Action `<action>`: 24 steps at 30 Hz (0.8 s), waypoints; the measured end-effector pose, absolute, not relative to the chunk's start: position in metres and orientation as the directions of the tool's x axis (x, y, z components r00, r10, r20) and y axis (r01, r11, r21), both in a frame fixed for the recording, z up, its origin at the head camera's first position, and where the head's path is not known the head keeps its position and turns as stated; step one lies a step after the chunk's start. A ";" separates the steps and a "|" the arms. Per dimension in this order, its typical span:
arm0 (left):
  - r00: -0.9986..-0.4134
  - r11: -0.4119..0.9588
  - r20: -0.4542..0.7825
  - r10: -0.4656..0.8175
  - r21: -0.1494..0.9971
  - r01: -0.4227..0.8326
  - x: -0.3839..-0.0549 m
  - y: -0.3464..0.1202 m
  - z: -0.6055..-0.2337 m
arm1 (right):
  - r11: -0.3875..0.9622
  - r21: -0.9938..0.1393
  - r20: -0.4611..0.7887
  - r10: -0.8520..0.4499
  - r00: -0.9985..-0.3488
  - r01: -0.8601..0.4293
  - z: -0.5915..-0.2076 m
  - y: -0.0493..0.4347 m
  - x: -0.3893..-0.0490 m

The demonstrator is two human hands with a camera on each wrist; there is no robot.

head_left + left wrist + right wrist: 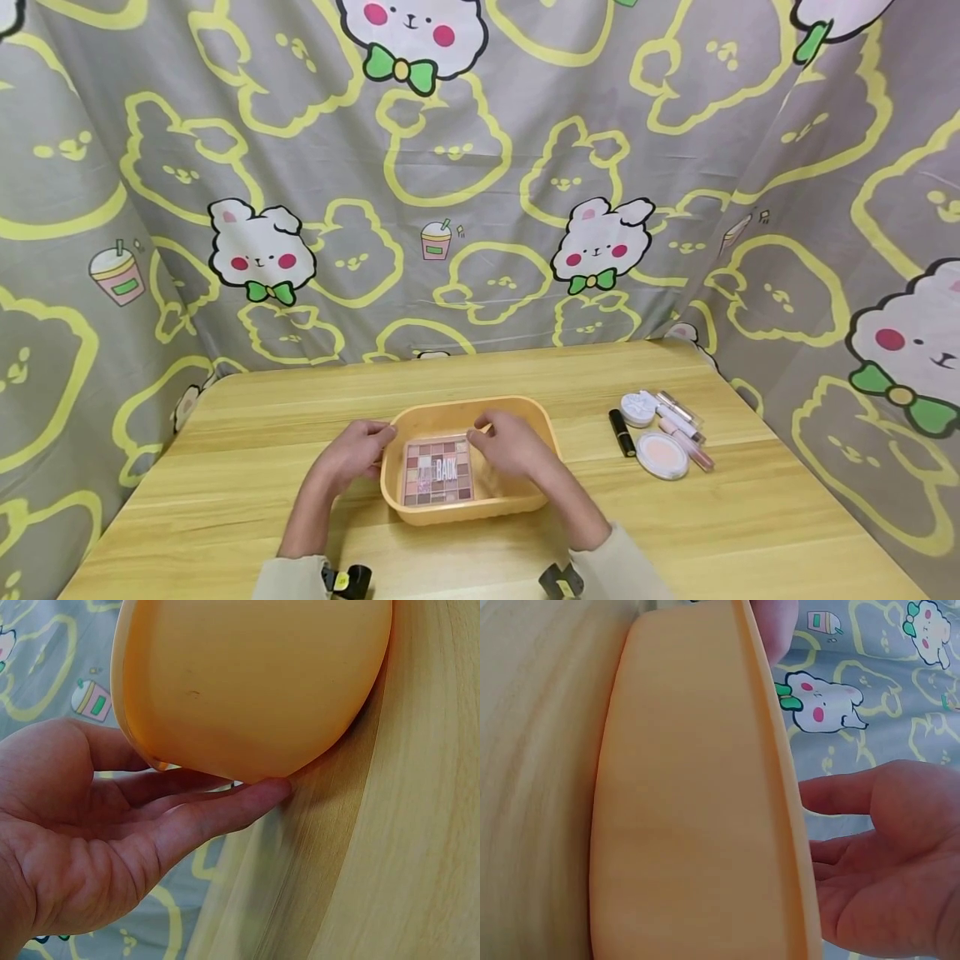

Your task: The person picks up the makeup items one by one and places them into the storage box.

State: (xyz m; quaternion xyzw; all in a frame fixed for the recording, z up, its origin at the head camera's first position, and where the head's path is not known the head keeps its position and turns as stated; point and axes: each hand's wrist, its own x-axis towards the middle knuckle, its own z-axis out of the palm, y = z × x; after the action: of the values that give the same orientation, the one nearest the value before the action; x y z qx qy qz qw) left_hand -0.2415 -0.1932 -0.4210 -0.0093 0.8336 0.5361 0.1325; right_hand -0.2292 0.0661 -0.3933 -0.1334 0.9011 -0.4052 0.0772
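Note:
A yellow-orange plastic basin (525, 504) stands on the table. Flat inside its left part lies an eyeshadow palette (438, 472) with a grid of pans and the word "BACK" on its cover. My left hand (352, 454) holds the basin's left rim; in the left wrist view, thumb and fingers lie around the wall's edge. Above the basin's inside hangs my right hand (513, 442), its fingertips close to the palette's upper right corner. From the right wrist, the basin's wall (690, 787) hides those fingertips, while thumb and fingers appear spread apart.
Right of the basin lie a black lipstick tube (622, 432), a white round case (639, 409), a pale pink powder compact (662, 456) and several slim lip tubes (686, 442). A patterned grey curtain (480, 208) surrounds the wooden table (262, 433).

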 end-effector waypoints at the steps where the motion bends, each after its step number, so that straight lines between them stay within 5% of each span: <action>1: -0.965 0.425 -0.231 0.127 0.891 -0.158 -0.241 -0.193 -0.421 | 0.637 -0.750 -0.018 -0.292 -0.956 -0.180 -0.393 0.067 -0.229; 24: -0.966 0.412 -0.226 0.123 0.897 -0.158 -0.240 -0.194 -0.422 | 0.551 -0.822 0.081 -0.143 -0.986 -0.147 -0.382 0.096 -0.231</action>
State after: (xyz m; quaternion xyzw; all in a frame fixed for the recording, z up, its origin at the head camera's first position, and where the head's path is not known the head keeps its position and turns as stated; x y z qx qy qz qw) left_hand -0.2399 -0.1942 -0.4222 -0.0107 0.8303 0.5420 0.1294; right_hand -0.2313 0.0961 -0.3820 -0.0824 0.8805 -0.4667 -0.0023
